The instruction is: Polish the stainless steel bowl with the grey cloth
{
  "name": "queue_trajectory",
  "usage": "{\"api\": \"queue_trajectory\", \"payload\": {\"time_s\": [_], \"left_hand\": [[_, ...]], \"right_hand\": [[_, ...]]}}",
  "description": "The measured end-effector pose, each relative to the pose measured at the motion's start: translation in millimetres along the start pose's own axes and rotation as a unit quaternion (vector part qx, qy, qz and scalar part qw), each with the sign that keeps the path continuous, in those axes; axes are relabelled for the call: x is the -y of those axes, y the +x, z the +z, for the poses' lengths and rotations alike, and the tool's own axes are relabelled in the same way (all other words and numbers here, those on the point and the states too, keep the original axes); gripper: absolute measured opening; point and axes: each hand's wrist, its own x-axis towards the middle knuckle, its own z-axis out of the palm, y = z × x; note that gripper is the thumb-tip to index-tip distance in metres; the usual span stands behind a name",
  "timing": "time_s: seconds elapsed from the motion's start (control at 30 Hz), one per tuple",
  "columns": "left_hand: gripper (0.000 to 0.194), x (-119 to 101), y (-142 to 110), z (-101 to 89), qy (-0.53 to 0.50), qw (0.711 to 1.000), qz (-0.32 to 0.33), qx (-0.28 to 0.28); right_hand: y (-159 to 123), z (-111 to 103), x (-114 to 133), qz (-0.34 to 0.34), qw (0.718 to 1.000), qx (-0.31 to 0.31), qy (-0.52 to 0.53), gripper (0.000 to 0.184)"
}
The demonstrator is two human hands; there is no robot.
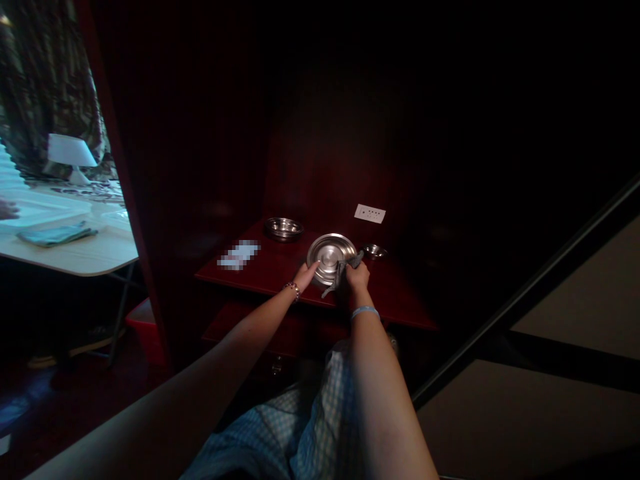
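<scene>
A shiny round metal bowl (329, 254) is tilted toward me over the dark red shelf (270, 279). My left hand (305, 275) grips its lower left rim, with the thumb on the inside. In my right hand (358, 275) is a bunched grey cloth (340, 273), pressed to the bowl's right side; the fingers behind it are partly hidden. Behind and to the left sit stacked metal bowls (283, 229). A smaller metal bowl (374, 251) stands just to the right of my right hand.
A blurred white item (239, 255) lies at the shelf's left. On the back wall is a white socket plate (370, 213). Beyond the left panel stand a pale table (75, 261) with a folded cloth (57, 233), a white lamp (73, 152) and a red bin (147, 331).
</scene>
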Motion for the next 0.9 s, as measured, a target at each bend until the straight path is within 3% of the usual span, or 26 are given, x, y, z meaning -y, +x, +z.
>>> {"api": "queue_trajectory", "payload": {"time_s": [0.17,0.37,0.6,0.8,0.9], "left_hand": [[0.049,0,-3,2.3,0.007,0.999,0.033,0.042],[0.041,3,-5,3.0,0.092,0.988,0.048,0.111],[0.025,-1,-6,3.2,0.106,0.991,0.009,0.087],[0.03,-5,-4,3.6,0.028,0.998,-0.05,0.037],[0.034,-4,-3,3.1,0.013,0.999,-0.039,0.011]], "right_hand": [[3,4,0,0.01,1.0,-0.002,0.016,0.032],[9,9,-3,0.011,0.999,0.016,0.045,0.03],[10,11,-10,0.008,0.998,0.056,0.034,0.031],[6,5,-5,0.012,0.999,0.044,0.017,0.033],[3,3,-1,0.008,1.0,0.027,0.012,0.034]]}}
